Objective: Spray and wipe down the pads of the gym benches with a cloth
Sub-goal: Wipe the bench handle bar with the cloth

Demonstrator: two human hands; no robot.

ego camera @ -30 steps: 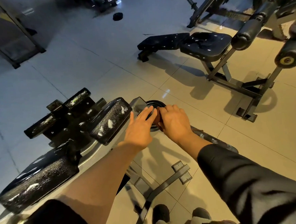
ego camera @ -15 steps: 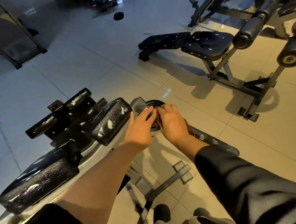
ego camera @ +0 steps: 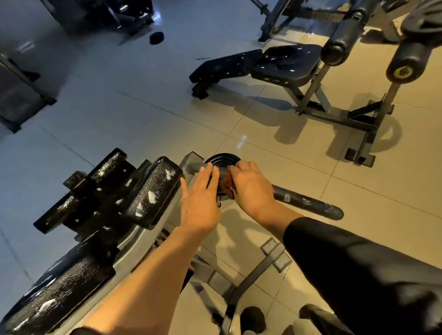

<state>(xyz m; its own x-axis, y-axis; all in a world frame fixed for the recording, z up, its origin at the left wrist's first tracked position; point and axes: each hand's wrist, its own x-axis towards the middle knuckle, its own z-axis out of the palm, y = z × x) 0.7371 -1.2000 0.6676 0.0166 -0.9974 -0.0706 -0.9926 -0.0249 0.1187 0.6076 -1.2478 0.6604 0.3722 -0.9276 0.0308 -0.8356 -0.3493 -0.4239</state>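
- The right hand [ego camera: 252,185], at the centre of the frame, is closing its curled fingers on a small reddish-brown cloth [ego camera: 226,186] and is pressing it against the black padded roller bar [ego camera: 307,204].
- The left hand [ego camera: 199,194] is lying open just beside it, its straight fingers touching the grey end of the same bar; it is holding nothing.
- The long axis of the bar is running from the hands toward the lower right of the frame, so the right hand is the nearer one for wiping along it.
- White foam spots are sitting on this bar and on the black textured rectangular pads [ego camera: 152,191] at the left of the hands.
- The second black bench [ego camera: 283,65], at the upper right, is standing well apart.
- I am seeing no spray bottle.
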